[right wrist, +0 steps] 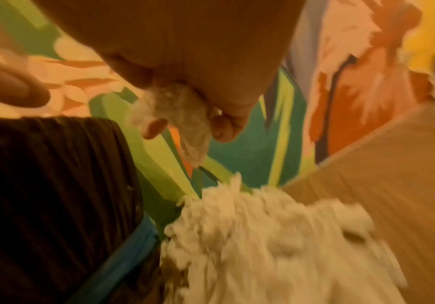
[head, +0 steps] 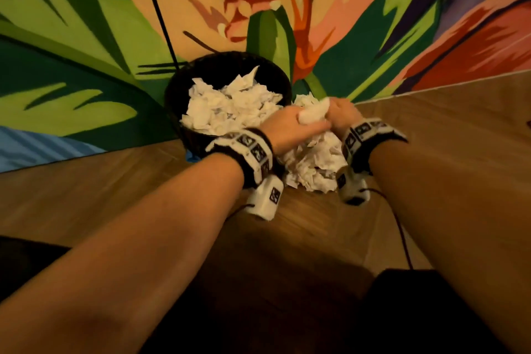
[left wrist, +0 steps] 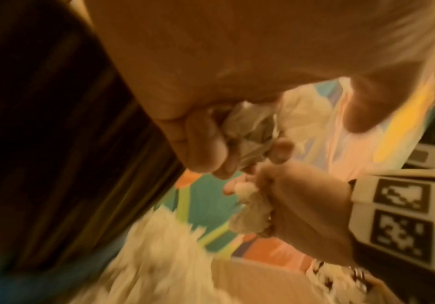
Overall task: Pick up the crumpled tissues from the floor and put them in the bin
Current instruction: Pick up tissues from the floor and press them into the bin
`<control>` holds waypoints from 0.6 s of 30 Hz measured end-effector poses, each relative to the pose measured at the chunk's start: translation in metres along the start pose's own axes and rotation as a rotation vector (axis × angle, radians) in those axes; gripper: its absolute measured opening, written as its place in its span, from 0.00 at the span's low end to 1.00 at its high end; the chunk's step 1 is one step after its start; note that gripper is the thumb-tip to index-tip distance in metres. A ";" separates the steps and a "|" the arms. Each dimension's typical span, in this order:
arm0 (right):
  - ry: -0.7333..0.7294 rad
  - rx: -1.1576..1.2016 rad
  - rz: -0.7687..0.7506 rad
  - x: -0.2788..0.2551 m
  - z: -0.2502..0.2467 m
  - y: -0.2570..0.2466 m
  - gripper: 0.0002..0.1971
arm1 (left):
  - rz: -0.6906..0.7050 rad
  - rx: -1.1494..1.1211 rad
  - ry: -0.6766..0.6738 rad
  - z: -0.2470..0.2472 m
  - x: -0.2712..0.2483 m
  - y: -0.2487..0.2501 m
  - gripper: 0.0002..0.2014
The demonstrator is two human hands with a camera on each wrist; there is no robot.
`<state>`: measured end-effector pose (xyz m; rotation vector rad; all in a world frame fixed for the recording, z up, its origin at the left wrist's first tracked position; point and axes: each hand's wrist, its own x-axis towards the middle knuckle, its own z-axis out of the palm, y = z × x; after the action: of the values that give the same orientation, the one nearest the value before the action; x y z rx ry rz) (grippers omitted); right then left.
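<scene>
Tissues [head: 313,164] lie in a loose white heap on the wooden floor [head: 431,152], just right of the bin [head: 178,89] and touching its base, close to the painted wall [head: 86,37]. That black bin, the biggest thing here, already holds a mound of crumpled paper reaching roughly up to its rim. The heap has no real long axis; it is a ragged clump spreading from the bin's foot toward me.

Both my hands are above it. My left hand [head: 290,126] has its fingers curled round a wad [head: 314,113], and the left wrist view shows crushed paper packed in that fist. My right hand [head: 342,112] pinches a smaller twist [right wrist: 182,115] between thumb and fingertips; it hangs downward from the pinch.

I judge this stuff near weightless, soft and springy, not fragile or slippery. It will compress to nothing, so any fold serves as a hold, though scooping from the heap's edges should gather more and leave fewer stray bits.
</scene>
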<state>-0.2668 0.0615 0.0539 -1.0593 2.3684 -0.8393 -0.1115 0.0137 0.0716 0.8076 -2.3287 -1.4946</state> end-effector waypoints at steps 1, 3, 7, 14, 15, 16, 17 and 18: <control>-0.024 -0.079 -0.032 0.008 -0.007 -0.012 0.16 | -0.023 -0.019 0.032 -0.012 0.006 0.010 0.11; -0.039 -0.215 -0.106 0.017 -0.021 -0.035 0.17 | -0.035 0.131 0.094 -0.042 0.015 0.025 0.16; 0.096 -0.051 -0.322 0.015 -0.023 -0.064 0.17 | 0.047 0.258 0.185 -0.109 0.016 0.028 0.07; 0.154 0.051 -0.440 -0.011 0.020 -0.079 0.07 | -0.200 0.337 0.378 -0.154 -0.010 -0.039 0.13; 0.104 -0.025 -0.467 -0.011 0.024 -0.080 0.07 | -0.242 0.409 0.339 -0.153 -0.012 -0.048 0.14; 0.037 -0.103 -0.482 -0.011 0.027 -0.081 0.08 | -0.263 0.469 0.309 -0.151 -0.013 -0.056 0.16; -0.037 -0.175 -0.494 -0.011 0.030 -0.082 0.10 | -0.270 0.505 0.289 -0.149 -0.013 -0.061 0.19; -0.116 -0.248 -0.504 -0.013 0.034 -0.083 0.11 | -0.269 0.525 0.281 -0.148 -0.013 -0.065 0.20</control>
<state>-0.1959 0.0156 0.0858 -1.8017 2.1727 -0.6250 -0.0083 -0.1104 0.0793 1.4045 -2.4833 -0.7697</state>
